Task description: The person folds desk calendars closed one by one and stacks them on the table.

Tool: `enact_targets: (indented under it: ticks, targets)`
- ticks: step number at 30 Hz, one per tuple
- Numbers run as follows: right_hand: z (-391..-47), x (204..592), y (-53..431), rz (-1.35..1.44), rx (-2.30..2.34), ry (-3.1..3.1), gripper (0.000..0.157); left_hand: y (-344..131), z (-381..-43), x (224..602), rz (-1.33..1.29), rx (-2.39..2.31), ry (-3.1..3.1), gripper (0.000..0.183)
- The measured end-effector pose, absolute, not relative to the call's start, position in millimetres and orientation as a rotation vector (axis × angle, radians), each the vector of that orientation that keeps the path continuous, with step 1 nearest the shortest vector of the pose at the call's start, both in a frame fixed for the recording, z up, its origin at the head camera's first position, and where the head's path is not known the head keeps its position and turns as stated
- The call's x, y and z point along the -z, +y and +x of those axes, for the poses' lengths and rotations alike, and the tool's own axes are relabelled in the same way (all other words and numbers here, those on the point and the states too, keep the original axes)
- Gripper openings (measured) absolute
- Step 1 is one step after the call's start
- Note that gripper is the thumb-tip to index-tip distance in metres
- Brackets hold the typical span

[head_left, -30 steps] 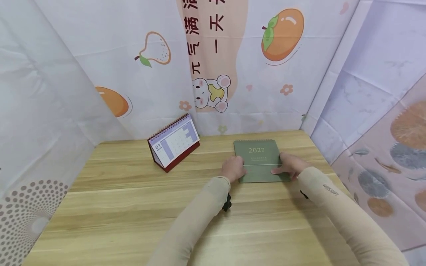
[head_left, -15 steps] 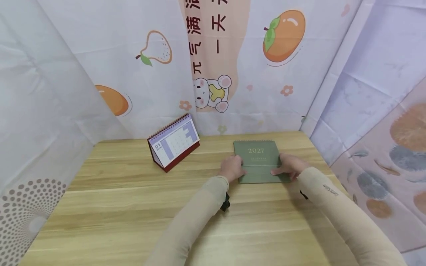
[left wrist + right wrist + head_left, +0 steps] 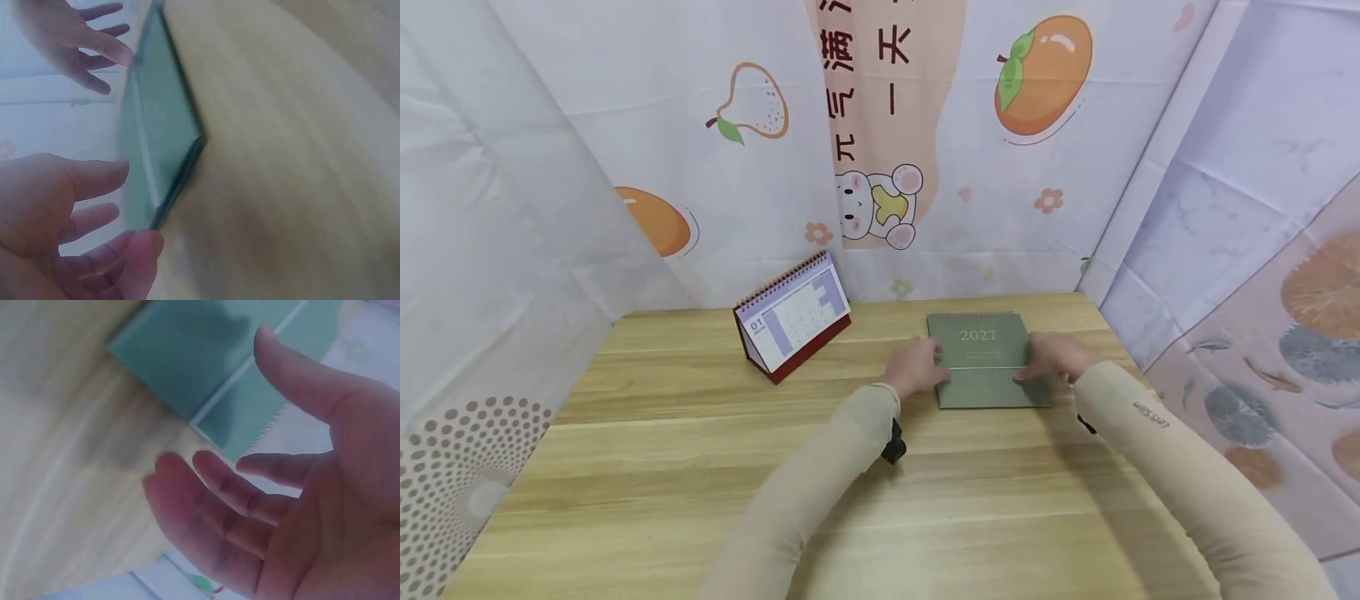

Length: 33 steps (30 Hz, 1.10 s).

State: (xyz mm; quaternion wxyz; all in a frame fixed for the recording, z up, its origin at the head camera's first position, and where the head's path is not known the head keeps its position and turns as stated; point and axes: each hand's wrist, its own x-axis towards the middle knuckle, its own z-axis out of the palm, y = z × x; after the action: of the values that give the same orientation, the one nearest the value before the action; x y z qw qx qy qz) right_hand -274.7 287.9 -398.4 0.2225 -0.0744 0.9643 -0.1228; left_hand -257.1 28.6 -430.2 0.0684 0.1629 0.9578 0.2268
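A green 2027 desk calendar [image 3: 985, 389] lies low on the wooden table, its spiral binding along the far edge. My left hand [image 3: 912, 368] is beside the calendar's left edge, fingers loosely spread; in the left wrist view the fingers [image 3: 94, 178] are parted, with nothing gripped between them. At the right edge is my right hand [image 3: 1060, 357], its thumb over the cover. The right wrist view shows its palm and relaxed, spread fingers [image 3: 212, 512] next to the green cover [image 3: 181, 356], gripping nothing.
A second desk calendar [image 3: 797, 321], with a red base and a lilac 01 page, stands angled at the back left of the table [image 3: 662, 467]. Printed white cloth [image 3: 662, 167] hangs behind, and more cloth [image 3: 1262, 208] borders the right side.
Both hands have loosened from the calendar's sides. My left hand has shifted slightly left, with its fingers opening; the right thumb has lifted. The calendar stays in its place.
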Motion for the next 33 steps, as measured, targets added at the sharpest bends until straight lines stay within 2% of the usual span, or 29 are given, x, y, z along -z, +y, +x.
enact_targets:
  ticks: [3,5,13,25,33]
  targets:
    - [-276.1,388.4,280.7,-0.311,0.271,2.738,0.076,17.4,-258.3,419.0,0.508,-0.729,2.863,0.042]
    - [-277.8,381.8,273.6,-0.383,0.268,2.759,0.08,8.6,-259.3,411.0,0.519,-0.739,2.874,0.04]
    - [-291.7,365.0,246.7,-0.419,0.559,2.643,0.071,-33.7,-256.5,379.6,0.507,-0.823,2.922,0.037]
    - [-314.5,343.8,193.3,-0.508,0.895,2.573,0.059,-121.7,-240.2,338.8,0.437,-1.102,2.981,0.038]
    - [-325.5,340.0,155.3,-0.56,1.025,2.554,0.055,-176.6,-230.1,327.9,0.241,-1.218,3.014,0.044]
